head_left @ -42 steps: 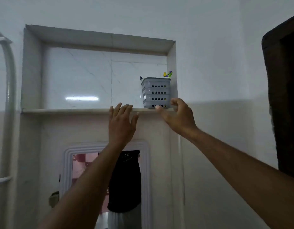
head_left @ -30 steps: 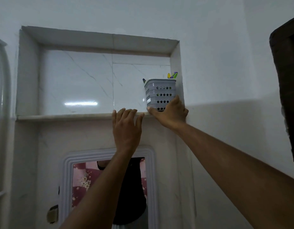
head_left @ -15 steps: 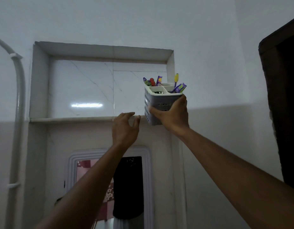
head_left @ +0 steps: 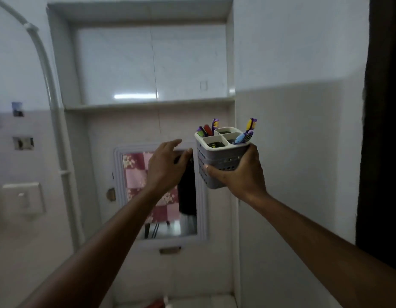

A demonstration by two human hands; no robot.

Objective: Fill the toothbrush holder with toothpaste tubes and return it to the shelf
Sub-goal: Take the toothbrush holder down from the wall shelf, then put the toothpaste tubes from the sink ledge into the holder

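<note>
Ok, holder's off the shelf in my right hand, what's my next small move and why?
Probably bring the holder lower and steady it with your left hand, which is open and beside it. Your right hand alone grips it, tilted, with toothbrushes sticking out, and no toothpaste tubes are in view yet.

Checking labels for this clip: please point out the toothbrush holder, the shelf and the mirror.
toothbrush holder (head_left: 217,162), head view, perforated front wall.
shelf (head_left: 148,106), head view, front edge of the ledge.
mirror (head_left: 119,185), head view, left side of its white frame.
</note>
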